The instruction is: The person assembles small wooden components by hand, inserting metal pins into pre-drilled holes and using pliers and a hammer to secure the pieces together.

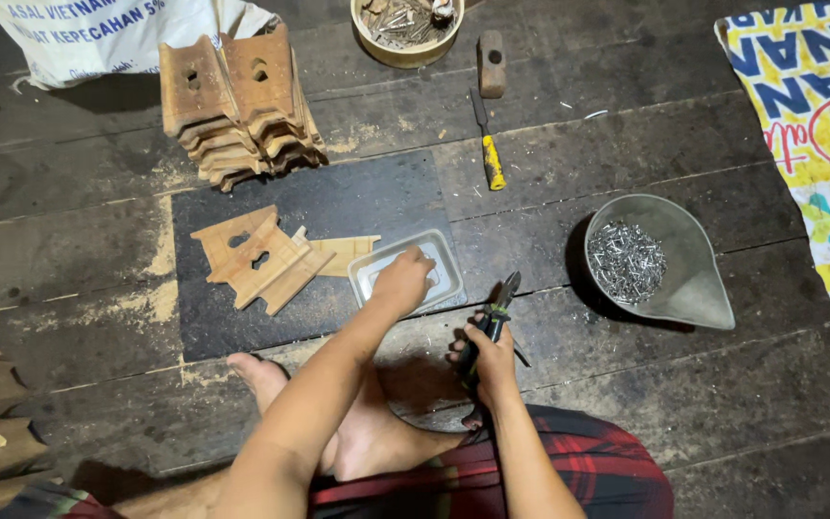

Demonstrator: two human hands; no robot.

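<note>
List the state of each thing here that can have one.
left hand: reaching into the small metal tray
right hand: gripping pliers, tips up
metal scoop pan: holding nails
round bowl: filled with hardware
yellow-handled tool: lying flat
dark wooden pieces: stacked

White sack (117, 34) top-left — yellow banner (818, 135) right

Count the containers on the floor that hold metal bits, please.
2: a grey scoop pan with nails at the right, and a round bowl at the top edge. The small tray's contents are hidden.
</note>
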